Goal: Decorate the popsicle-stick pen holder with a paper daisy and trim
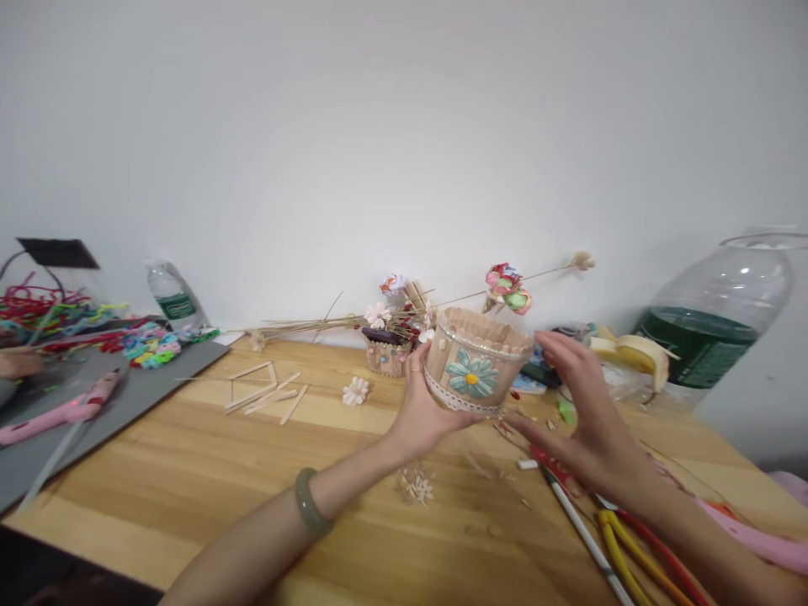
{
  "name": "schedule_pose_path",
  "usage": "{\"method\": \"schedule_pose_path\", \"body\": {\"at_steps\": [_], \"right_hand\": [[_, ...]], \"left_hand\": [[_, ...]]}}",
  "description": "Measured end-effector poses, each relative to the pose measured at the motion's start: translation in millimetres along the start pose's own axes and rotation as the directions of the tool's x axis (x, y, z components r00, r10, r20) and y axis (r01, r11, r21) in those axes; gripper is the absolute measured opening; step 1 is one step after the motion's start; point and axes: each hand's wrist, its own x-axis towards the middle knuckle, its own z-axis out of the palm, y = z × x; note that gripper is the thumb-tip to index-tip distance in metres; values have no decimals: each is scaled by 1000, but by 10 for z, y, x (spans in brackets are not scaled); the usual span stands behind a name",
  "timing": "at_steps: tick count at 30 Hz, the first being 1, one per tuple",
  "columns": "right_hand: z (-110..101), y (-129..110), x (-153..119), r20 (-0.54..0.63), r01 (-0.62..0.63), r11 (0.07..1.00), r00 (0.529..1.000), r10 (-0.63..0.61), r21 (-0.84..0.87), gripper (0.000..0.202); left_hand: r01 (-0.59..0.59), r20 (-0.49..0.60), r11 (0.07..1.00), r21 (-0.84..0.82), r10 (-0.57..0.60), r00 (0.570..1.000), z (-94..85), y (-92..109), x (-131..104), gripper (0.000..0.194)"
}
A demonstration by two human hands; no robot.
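A round basket (478,370) made of wooden sticks, with a blue-petalled flower on its side and lace trim at its base, is held tilted above the table. My left hand (426,400) grips it from the left and below, thumb under the base. My right hand (584,412) is at its right side, fingers and thumb spread apart, close to the rim and base; nothing shows in its grasp. Behind the basket stands a smaller decorated container (386,357) with paper flowers (503,282) and dry stems around it. A white flower (355,390) lies to the left.
Loose wooden sticks (268,391) and a pile of small chips (417,484) lie on the table (284,497). Pliers with yellow handles (622,547), a peeled banana (635,353) and a large bottle (710,311) are at right. A pink glue gun (56,417) rests on the grey mat (142,412); another person's hand (18,362) is there.
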Motion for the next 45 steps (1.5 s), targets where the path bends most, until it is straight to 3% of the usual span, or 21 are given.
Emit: {"method": "schedule_pose_path", "body": {"at_steps": [3, 7, 13, 18, 21, 24, 30, 33, 36, 40, 45], "right_hand": [[31, 210, 8, -15, -150, 968, 988, 156, 200, 72], [207, 512, -61, 127, -313, 814, 949, 288, 490, 73], [424, 588, -246, 388, -486, 505, 874, 293, 713, 48], [514, 520, -269, 393, -514, 370, 848, 355, 774, 47], [539, 469, -251, 376, -509, 334, 842, 387, 793, 48], [520, 432, -249, 347, -509, 330, 828, 441, 795, 51], [360, 506, -254, 190, -504, 420, 781, 595, 755, 55], [269, 533, -235, 77, -513, 507, 751, 655, 692, 51], [231, 495, -218, -21, -524, 585, 734, 679, 619, 49], [293, 376, -226, -112, -538, 638, 710, 695, 551, 64], [416, 223, -242, -173, -513, 672, 711, 681, 535, 77]], "left_hand": [[84, 41, 984, -156, -78, 996, -4, 20, 19, 102], [281, 151, 884, -375, -241, 959, 16, 17, 11, 97], [384, 188, 822, -420, -335, 923, 50, -12, -31, 82], [408, 222, 827, -386, -346, 912, 87, -54, -38, 86], [474, 273, 838, -269, -406, 872, 68, -115, -42, 68], [510, 271, 848, -146, -462, 845, -17, -180, -5, 31], [361, 3, 921, -146, -365, 931, -236, -179, 169, 45], [255, -139, 952, -167, -279, 950, -262, -99, 214, 47], [194, -195, 969, -153, -222, 955, -165, 11, 205, 41], [186, -164, 971, -148, -209, 964, 131, 139, 133, 19], [186, -232, 965, -185, -227, 946, 445, 181, 37, 16]]}}
